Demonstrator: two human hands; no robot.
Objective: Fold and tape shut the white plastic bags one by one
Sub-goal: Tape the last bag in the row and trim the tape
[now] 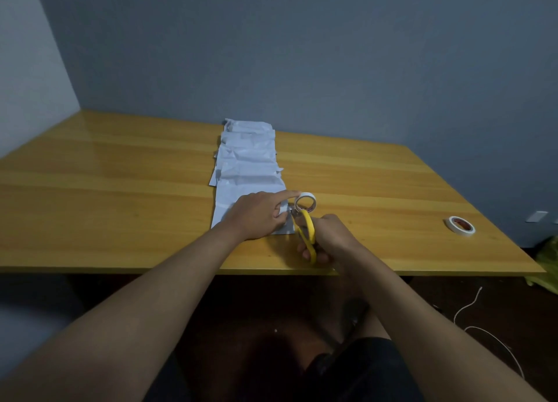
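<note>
The room is dim and the colours look muted. Soft light falls from above and somewhat left: the worktop (120,172) carries a pale sheen along its far-left part, fading toward its right end. The wall (332,54) behind the worktop darkens toward its upper corners. Below the worktop's near edge the floor (256,326) sinks into deep shadow with little detail. Wide-angle distortion bows the worktop's edges. The forearms nearest the camera are soft and slightly blurred.
</note>
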